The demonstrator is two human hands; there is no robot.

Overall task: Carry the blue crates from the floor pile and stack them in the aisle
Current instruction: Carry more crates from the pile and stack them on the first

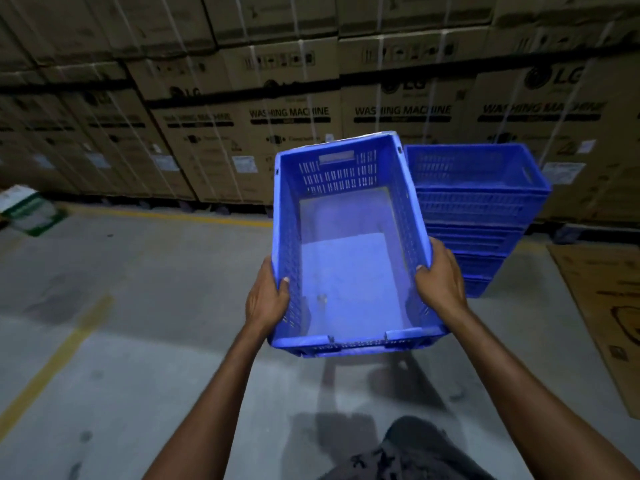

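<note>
From the head view, my left hand (266, 299) and right hand (441, 282) grip the long sides of an empty blue crate (349, 244), carried above the floor (138, 306), near the stack (478, 209). I judge a tilted set-down could topple it.
</note>
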